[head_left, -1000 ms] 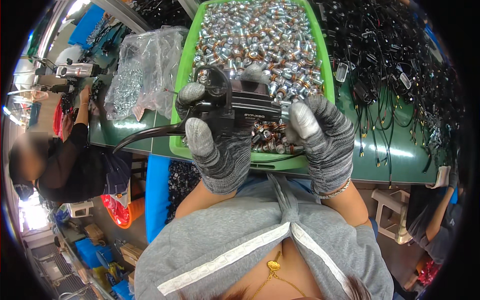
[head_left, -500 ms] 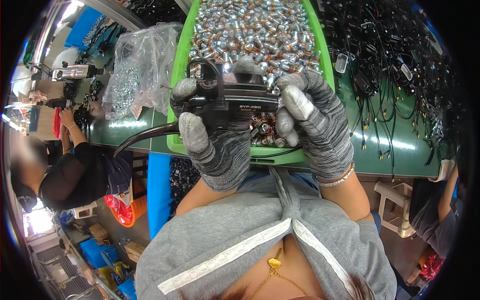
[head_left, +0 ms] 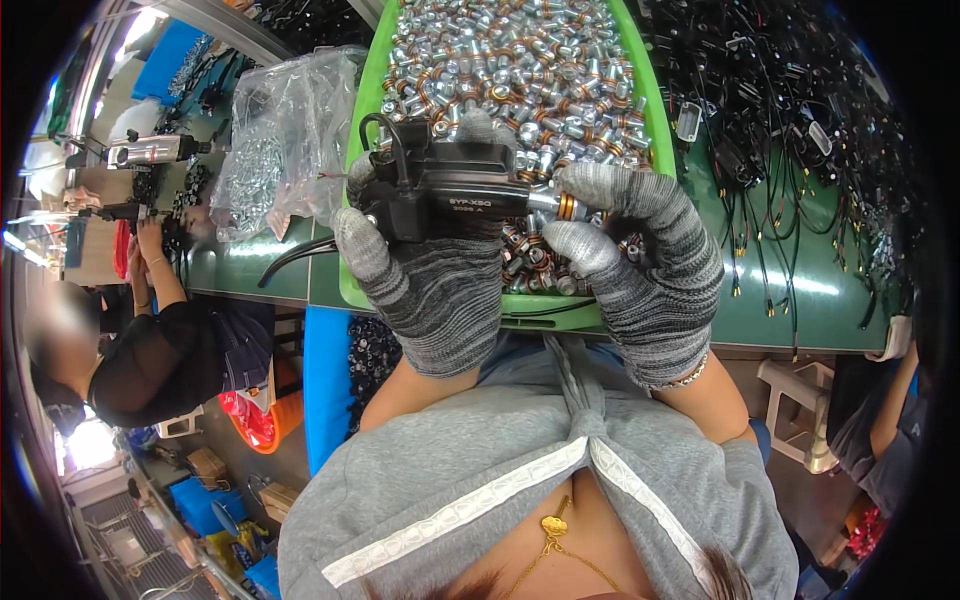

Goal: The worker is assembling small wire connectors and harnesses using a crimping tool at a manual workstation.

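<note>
Both of my hands wear grey knit gloves. My left hand (head_left: 425, 275) grips a black brake-lever body (head_left: 445, 190) with a curved black lever and a thin cable loop on top. My right hand (head_left: 640, 265) pinches a small silver fitting with an orange ring (head_left: 563, 206) against the right end of that black body. Both hands hover over the near end of a green tray (head_left: 355, 175) filled with several silver and orange fittings (head_left: 510, 60).
A clear plastic bag of metal parts (head_left: 275, 140) lies left of the tray on the green table (head_left: 800, 300). Black cables with connectors (head_left: 790, 130) cover the table on the right. A person in black (head_left: 150, 350) works at the left; another sits at the right edge.
My right hand has closed in on the black lever body, bringing a silver fitting to its right end. The left hand has kept hold of the body, which has moved slightly up.
</note>
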Demonstrator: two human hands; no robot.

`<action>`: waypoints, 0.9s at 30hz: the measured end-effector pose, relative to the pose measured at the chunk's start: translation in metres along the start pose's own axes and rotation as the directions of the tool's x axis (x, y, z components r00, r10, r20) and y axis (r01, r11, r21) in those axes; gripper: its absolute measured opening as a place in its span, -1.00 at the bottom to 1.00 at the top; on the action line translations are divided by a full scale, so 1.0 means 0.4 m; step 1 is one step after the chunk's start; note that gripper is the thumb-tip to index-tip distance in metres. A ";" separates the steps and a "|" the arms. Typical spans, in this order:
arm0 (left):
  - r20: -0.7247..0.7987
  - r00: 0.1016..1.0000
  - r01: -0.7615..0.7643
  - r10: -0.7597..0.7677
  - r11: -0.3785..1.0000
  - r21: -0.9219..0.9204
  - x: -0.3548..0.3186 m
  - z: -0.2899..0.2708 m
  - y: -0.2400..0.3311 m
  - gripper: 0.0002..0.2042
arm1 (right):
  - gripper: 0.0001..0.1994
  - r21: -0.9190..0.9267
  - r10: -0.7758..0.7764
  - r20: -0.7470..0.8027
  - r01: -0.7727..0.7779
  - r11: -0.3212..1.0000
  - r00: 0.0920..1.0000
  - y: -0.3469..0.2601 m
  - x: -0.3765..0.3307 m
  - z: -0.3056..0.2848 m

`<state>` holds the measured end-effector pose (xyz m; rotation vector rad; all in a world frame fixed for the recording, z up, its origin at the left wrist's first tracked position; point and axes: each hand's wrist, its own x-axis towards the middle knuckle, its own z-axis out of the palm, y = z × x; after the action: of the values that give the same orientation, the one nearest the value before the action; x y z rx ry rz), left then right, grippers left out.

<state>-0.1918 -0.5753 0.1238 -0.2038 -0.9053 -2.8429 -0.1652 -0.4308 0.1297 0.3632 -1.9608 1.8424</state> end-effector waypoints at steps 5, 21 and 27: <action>0.226 0.972 0.119 -0.058 0.956 -0.268 0.004 -0.038 -0.005 -0.42 | -0.74 -0.060 -0.075 -0.027 0.073 0.996 0.997 0.008 0.011 -0.006; 0.245 0.963 0.190 -0.113 0.928 -0.321 0.006 -0.029 0.000 -0.43 | -0.76 0.308 0.298 0.258 -0.370 0.876 0.919 0.095 0.019 -0.086; 0.255 0.963 0.171 -0.084 0.924 -0.343 0.009 -0.020 0.003 -0.46 | -0.75 -0.083 -0.159 0.017 0.159 0.984 0.987 0.012 0.020 -0.021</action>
<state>-0.1958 -0.5814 0.1187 -0.5553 -0.4279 -3.1381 -0.1733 -0.4213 0.1293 0.4892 -1.9483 1.6568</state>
